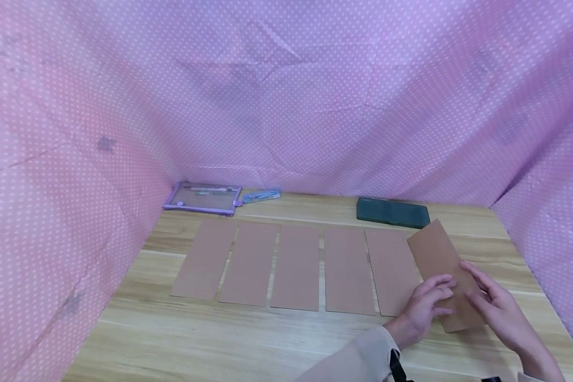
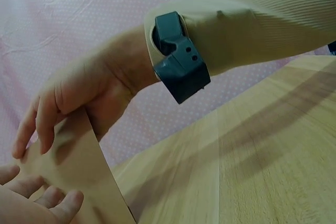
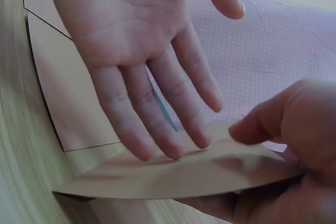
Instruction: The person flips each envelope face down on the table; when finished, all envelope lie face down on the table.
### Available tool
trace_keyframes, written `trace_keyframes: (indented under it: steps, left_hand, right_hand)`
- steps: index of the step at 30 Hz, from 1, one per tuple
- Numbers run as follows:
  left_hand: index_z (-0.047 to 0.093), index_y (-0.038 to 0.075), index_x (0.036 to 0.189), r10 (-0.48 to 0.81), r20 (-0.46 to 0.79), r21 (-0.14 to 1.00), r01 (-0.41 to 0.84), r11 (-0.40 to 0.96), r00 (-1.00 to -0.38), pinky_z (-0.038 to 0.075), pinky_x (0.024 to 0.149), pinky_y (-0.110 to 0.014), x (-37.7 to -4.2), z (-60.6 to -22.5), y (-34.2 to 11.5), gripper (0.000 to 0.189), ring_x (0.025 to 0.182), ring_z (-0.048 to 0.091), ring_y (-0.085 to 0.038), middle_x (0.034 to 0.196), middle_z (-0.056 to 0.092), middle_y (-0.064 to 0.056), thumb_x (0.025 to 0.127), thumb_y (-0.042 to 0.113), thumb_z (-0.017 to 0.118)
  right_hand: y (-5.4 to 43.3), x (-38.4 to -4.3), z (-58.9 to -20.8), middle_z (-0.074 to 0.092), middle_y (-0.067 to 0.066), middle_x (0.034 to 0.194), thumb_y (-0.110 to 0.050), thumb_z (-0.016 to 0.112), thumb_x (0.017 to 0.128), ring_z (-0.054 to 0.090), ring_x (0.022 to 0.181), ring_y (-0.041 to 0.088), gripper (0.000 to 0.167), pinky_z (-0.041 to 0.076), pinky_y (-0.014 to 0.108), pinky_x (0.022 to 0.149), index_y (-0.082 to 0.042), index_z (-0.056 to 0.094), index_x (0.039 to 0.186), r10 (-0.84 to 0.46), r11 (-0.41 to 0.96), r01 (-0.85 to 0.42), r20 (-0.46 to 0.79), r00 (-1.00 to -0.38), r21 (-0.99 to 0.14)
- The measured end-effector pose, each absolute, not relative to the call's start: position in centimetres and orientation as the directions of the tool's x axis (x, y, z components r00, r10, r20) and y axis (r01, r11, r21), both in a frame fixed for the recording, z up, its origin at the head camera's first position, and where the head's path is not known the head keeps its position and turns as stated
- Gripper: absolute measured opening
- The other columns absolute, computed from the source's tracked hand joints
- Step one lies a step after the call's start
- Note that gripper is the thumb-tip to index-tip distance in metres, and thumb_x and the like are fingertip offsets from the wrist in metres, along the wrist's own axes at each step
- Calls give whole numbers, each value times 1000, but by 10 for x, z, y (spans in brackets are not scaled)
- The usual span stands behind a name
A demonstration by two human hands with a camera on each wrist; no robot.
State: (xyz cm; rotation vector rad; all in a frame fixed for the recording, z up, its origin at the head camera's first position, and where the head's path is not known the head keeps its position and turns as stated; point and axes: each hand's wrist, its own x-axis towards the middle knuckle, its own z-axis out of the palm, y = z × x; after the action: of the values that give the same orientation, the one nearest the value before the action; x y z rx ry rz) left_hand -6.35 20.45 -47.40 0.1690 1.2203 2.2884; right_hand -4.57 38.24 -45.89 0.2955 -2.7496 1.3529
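Observation:
A brown rectangular card (image 1: 436, 254), tilted up off the table, is held in my right hand (image 1: 498, 310). In the right wrist view the right hand (image 3: 294, 140) has its thumb over the card (image 3: 157, 177) and its fingers beneath. Fairly straight fingers of my left hand (image 1: 422, 307) touch the card's upper face. Their tips rest on it in the right wrist view, where the left hand (image 3: 136, 35) shows its palm. Left of the hands, several matching cards (image 1: 295, 268) lie flat in a row; the rightmost laid card (image 1: 391, 270) is partly behind the left hand.
Along the back of the wooden table (image 1: 196, 339) lie a purple-edged mesh pencil pouch (image 1: 205, 197), a small blue item (image 1: 261, 196) and a dark green flat case (image 1: 392, 212). Pink dotted cloth (image 1: 286, 106) hangs around the table's back and sides.

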Motion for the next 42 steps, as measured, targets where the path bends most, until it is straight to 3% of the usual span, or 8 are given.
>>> trace_keyframes:
  steps: [5, 13, 20, 32, 35, 40, 42]
  left_hand:
    - [52, 3, 139, 516, -144, 811, -399, -427, -844, 50, 98, -38, -65, -479, 205, 48, 126, 53, -17, 144, 57, -11, 92, 10, 49]
    - [55, 2, 137, 494, -180, 816, -409, -408, -851, 50, 94, -36, -66, -488, 208, 47, 129, 53, -19, 141, 58, -9, 91, 9, 51]
    - [57, 1, 134, 473, -187, 822, -401, -405, -861, 50, 92, -34, -68, -492, 208, 45, 122, 54, -15, 138, 59, -7, 90, 8, 53]
    - [63, 4, 126, 404, -241, 839, -398, -370, -883, 49, 95, -37, -70, -490, 209, 38, 111, 57, -12, 131, 61, 0, 89, 5, 54]
    - [64, 6, 124, 389, -246, 845, -394, -363, -887, 49, 94, -37, -71, -490, 210, 37, 110, 56, -11, 129, 61, 3, 89, 5, 55]
    - [64, 8, 124, 382, -253, 851, -393, -349, -889, 50, 94, -37, -72, -488, 208, 37, 113, 56, -12, 132, 60, 3, 89, 7, 54]
    - [64, 8, 123, 372, -261, 844, -398, -359, -891, 50, 94, -39, -72, -487, 208, 35, 113, 56, -14, 131, 60, 2, 90, 6, 54]
  right_hand:
    - [384, -45, -460, 31, -39, 143, 10, 45, 98, 40, 114, -28, 63, 45, 0, 77, -8, 29, 157, -135, 574, -202, 151, -979, -793]
    - [387, -38, -460, 36, -42, 128, 5, 47, 99, 43, 105, -29, 63, 46, 1, 75, -11, 30, 157, -33, 630, -101, 104, -994, -770]
    - [390, -35, -458, 40, -46, 118, 3, 50, 99, 47, 99, -28, 65, 48, 4, 70, -15, 30, 158, 25, 610, -50, 82, -996, -790]
    - [390, -33, -457, 43, -49, 122, 7, 48, 98, 53, 99, -25, 68, 51, 7, 70, -18, 28, 159, 24, 536, -46, 70, -997, -843]
    - [392, -33, -458, 46, -47, 125, 9, 46, 98, 53, 102, -25, 69, 49, 4, 73, -17, 28, 158, 18, 448, -61, 78, -997, -892]
    - [394, -35, -461, 55, -37, 130, 16, 41, 97, 57, 108, -19, 69, 51, 5, 77, -16, 31, 157, -22, 128, -105, 103, -994, -986]
    - [394, -36, -462, 56, -35, 132, 18, 39, 96, 58, 110, -17, 70, 51, 5, 79, -16, 32, 157, -36, 62, -122, 120, -992, -991]
